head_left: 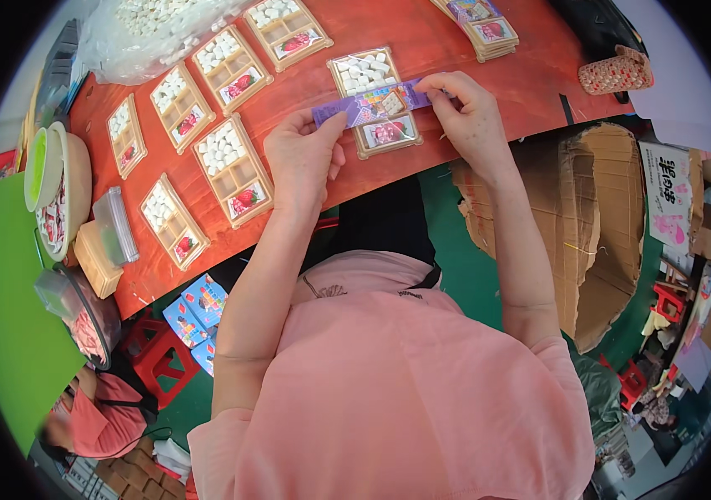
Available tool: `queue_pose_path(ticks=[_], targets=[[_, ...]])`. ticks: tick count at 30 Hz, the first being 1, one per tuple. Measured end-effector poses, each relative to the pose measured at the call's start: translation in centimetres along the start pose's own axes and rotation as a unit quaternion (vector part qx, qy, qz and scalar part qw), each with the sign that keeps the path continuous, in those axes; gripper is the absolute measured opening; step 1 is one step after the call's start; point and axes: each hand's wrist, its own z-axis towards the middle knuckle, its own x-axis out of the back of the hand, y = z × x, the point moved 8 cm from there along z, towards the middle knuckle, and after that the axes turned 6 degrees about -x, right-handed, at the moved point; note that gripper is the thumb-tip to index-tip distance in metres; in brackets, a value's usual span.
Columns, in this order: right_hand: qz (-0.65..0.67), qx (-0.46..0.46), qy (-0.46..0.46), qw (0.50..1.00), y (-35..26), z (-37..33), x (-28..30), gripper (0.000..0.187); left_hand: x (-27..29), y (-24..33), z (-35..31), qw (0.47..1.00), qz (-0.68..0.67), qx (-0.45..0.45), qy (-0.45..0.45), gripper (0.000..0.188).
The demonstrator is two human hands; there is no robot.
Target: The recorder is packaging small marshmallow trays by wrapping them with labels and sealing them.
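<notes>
Purple strip [376, 104] lies across the middle of one tan tray [392, 150], near the table's close edge. The left hand [301, 158] pinches its left end and the right hand [465, 108] its right end; both grips are almost closed. This tray seems to be filled already, with white pieces [364, 71] and a picture card [389, 132], but fixing the strip looks unfinished. Left of this tray, six loaded trays [225, 182] carry no strip. Beyond it to the right, a stack [493, 46] has purple on top, probably completed; the upper border cuts it off. The tray's middle and the strip's underside are hidden.
</notes>
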Motion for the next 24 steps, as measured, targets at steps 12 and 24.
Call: queue_pose_path(ticks=[12, 24], targets=[[-0.154, -0.025, 0.017, 0.988, -1.4, -4.5, -0.6, 0.021, 0.3, 0.7, -1.6, 0.950, 0.271, -0.152, -0.006, 0.020], [0.481, -0.231, 0.077, 0.842, 5.2, -13.2, -4.7, 0.044, 0.0, -0.9, -6.4, 0.969, 0.192, -0.137, -0.078, 0.023]])
